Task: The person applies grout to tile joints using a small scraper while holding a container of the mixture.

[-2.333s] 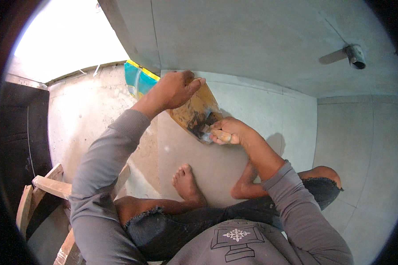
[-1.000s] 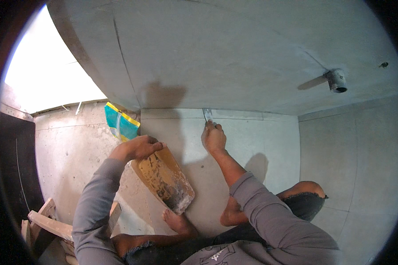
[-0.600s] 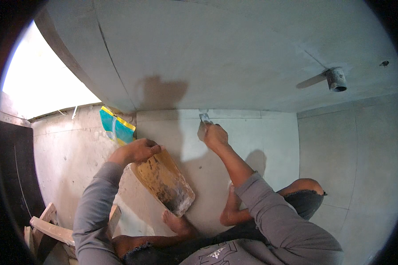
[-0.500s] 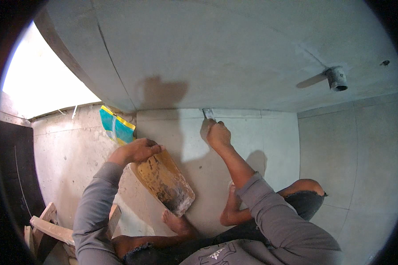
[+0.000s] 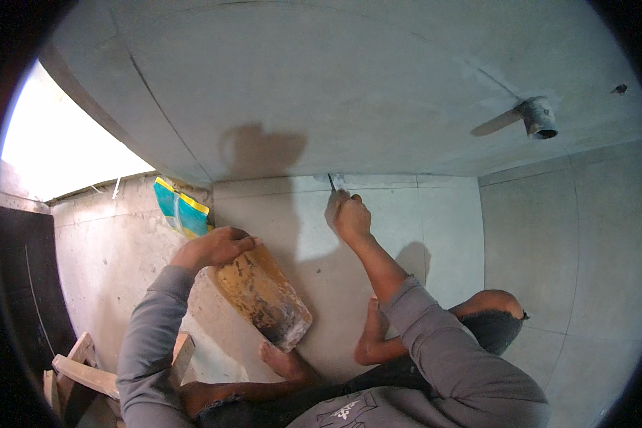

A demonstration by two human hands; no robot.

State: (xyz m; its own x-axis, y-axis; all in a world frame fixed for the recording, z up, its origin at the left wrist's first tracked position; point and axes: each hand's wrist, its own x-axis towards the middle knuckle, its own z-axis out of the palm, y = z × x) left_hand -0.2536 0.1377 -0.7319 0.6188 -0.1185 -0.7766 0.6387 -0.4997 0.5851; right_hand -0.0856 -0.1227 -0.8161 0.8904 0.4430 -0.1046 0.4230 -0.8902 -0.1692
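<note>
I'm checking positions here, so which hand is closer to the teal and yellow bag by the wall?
Left. The left hand grips the mortar board just right of the teal and yellow bag. The right hand is farther right, holding a small tool at the floor-wall joint.

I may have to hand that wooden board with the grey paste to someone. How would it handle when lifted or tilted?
The wooden board looks flat and thick, so probably stiff. The left hand grips only its upper end, so it likely feels end-heavy. Grey paste smeared at its lower end could slide or drip if tilted steeply.
</note>
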